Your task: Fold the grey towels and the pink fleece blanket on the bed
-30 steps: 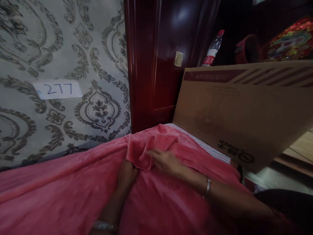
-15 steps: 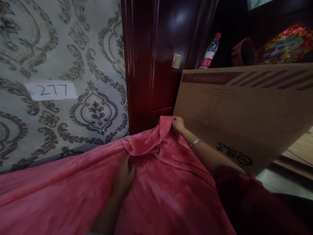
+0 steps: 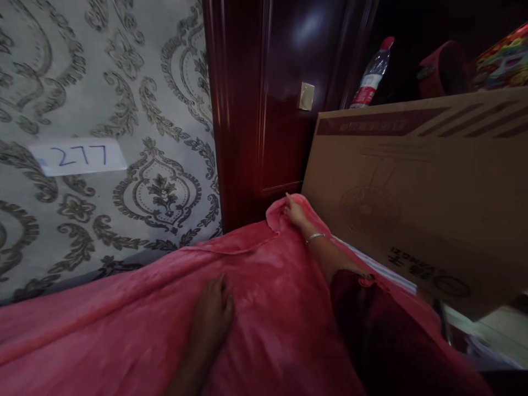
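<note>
Your blanket now lies mostly flat across the bed, up against the box; only the far corner is left. Your right hand pinches that corner; your left hand presses flat, fingers spread. A second ago the corner was bunched near you.

One head-worn camera looks forward and down from close above a pink blanket, facing the patterned wall, with a cardboard box at right.
</note>
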Demonstrator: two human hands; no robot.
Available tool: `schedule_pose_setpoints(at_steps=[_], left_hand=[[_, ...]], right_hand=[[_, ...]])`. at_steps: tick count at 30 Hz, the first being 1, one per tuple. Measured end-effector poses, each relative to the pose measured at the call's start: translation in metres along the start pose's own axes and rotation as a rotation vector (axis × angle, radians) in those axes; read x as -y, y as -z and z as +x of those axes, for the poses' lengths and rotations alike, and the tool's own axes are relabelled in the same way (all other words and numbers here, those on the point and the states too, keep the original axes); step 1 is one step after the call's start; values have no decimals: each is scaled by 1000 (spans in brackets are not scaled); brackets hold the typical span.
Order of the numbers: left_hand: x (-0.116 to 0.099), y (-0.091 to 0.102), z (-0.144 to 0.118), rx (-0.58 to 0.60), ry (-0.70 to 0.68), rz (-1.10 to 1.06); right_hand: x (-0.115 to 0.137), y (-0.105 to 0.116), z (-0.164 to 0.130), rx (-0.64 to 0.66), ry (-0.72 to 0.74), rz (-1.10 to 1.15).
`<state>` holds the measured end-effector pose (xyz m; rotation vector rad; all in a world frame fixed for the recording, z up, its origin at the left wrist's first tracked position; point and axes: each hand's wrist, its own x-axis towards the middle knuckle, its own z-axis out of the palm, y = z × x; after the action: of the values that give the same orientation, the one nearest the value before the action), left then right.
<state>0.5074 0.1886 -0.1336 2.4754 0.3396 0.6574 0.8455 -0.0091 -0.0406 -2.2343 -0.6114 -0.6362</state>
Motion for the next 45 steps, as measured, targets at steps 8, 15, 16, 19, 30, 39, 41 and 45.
schedule_pose_setpoints(at_steps=[8, 15, 16, 19, 30, 39, 41, 45], left_hand=[[-8, 5, 2, 43, -76, 66], [-7, 5, 3, 15, -111, 50], [-7, 5, 2, 18, -110, 50], [-8, 6, 1, 29, -98, 50], [-8, 6, 2, 26, -122, 68], [-4, 3, 9, 10, -146, 111], [-4, 3, 10, 0, -148, 116], [-7, 5, 9, 39, -144, 126]], right_hand=[[-26, 33, -59, 185, -158, -126], [11, 17, -97, 388, 34, -32], [16, 12, -98, 424, 56, -12], [30, -5, -86, 499, 85, 45], [52, -15, -43, 294, -66, 118], [-56, 108, -98, 211, -613, -342], [-72, 128, -108, 257, -688, -398], [-86, 146, -127, 324, -650, -436]])
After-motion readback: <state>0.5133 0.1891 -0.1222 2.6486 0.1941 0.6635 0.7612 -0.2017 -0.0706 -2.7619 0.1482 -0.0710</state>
